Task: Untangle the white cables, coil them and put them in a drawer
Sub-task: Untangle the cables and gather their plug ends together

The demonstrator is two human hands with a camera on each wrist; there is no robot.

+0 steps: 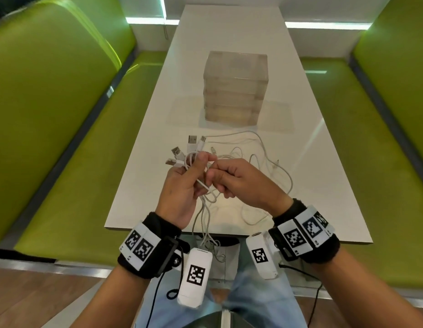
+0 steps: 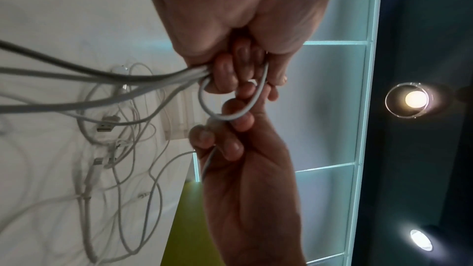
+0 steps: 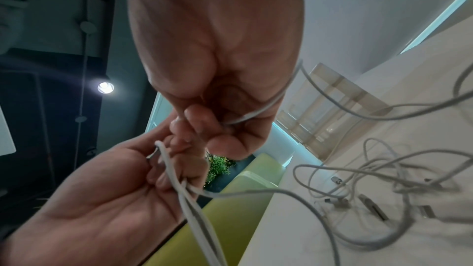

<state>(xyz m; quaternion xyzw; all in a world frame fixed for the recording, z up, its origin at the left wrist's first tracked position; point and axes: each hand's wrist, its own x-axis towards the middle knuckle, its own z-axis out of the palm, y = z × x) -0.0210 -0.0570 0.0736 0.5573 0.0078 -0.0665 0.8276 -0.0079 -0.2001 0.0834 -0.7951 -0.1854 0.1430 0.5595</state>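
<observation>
The white cables (image 1: 231,157) were bunched above the near end of the desk (image 1: 307,176); several strands were gathered in the left hand (image 1: 184,185), their USB plugs (image 1: 182,150) fanning up and away from the person beyond the fingers, while the slack hung down past the desk's near edge toward the lap. The rest of the tangle lay in loose loops on the desk to the right of the hands, running mostly across and away toward a translucent drawer unit (image 1: 236,88) that stood farther back along the desk's middle, well apart from the hands. The left hand was held upright, palm turned inward, its fingers curled round the bundle. The right hand (image 1: 243,181) met it from the right, knuckles up, its fingertips pinching a single strand just beside the left thumb; in the left wrist view that strand formed a small loop (image 2: 230,108) between the two hands. Each wrist carried a black band (image 1: 156,242) with coded markers. Green upholstered benches (image 1: 71,143) flanked the desk on both sides.
</observation>
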